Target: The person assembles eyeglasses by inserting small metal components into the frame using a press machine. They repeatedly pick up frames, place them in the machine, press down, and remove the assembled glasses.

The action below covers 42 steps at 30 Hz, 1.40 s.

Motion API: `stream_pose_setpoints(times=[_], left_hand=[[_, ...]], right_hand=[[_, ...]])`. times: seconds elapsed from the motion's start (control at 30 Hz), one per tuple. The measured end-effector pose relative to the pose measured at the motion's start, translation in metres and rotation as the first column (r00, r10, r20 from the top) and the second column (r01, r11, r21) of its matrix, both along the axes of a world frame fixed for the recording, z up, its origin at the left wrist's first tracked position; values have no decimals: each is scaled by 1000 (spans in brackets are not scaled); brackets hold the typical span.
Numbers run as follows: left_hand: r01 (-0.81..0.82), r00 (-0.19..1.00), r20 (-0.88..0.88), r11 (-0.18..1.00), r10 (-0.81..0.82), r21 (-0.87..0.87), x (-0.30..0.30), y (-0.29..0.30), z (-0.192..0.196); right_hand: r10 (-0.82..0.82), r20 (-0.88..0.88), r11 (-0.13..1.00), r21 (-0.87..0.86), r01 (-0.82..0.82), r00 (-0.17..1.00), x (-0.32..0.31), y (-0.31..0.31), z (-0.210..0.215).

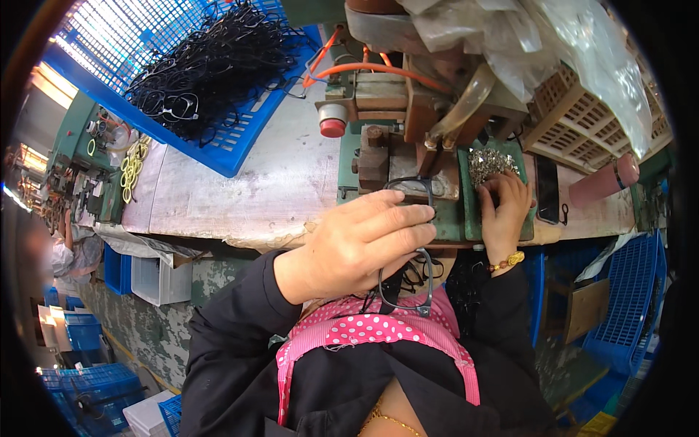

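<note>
Here the left hand (364, 244) is curled around a black spectacle frame (410, 247), fingers folded over its upper rim so one lens ring hangs below the palm and the other pokes out above the knuckles, close to the green press (444, 211). The right hand (504, 211) rests with fingertips pinched into a heap of small metal parts (489, 164). A blue crate (233, 149) of black frames sits well apart.

Black frames (408, 240) are showing against a pink apron (378, 329) dotted white. A blue crate (240, 142) is holding black frames, a green machine (444, 218) is carrying a red button (333, 127) and orange hoses (378, 69), and the worktop (255, 182) is looking grey.
</note>
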State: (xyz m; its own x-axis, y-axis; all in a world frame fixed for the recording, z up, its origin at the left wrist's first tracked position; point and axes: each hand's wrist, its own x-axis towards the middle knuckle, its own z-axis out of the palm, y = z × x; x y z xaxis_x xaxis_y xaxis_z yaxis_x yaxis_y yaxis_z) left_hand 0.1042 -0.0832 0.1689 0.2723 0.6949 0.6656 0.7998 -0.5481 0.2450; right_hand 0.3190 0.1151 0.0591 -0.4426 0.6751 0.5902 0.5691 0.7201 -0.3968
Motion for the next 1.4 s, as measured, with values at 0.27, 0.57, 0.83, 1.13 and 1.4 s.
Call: stream_pose_setpoints(times=[0.27, 0.57, 0.83, 1.13, 1.4], left_hand=[[-466, 872, 216, 881, 440, 86, -84, 14, -55], [-795, 513, -147, 404, 846, -452, -249, 116, -138], [-792, 597, -367, 454, 713, -407, -223, 85, -127], [-871, 419, -229, 317, 879, -376, -265, 77, -153], [-818, 533, -325, 378, 782, -433, -259, 40, -159]], right_hand=[[-27, 46, 998, 60, 24, 999, -3, -7, 8], [5, -35, 1000, 16, -4, 999, -5, -5, 9], [-23, -112, 997, 74, 31, 993, 2, -6, 2], [4, -458, 804, -527, -276, 889, 22, -17, 32], [-56, -581, 658, -633, -408, 812, 11, 4, 19]])
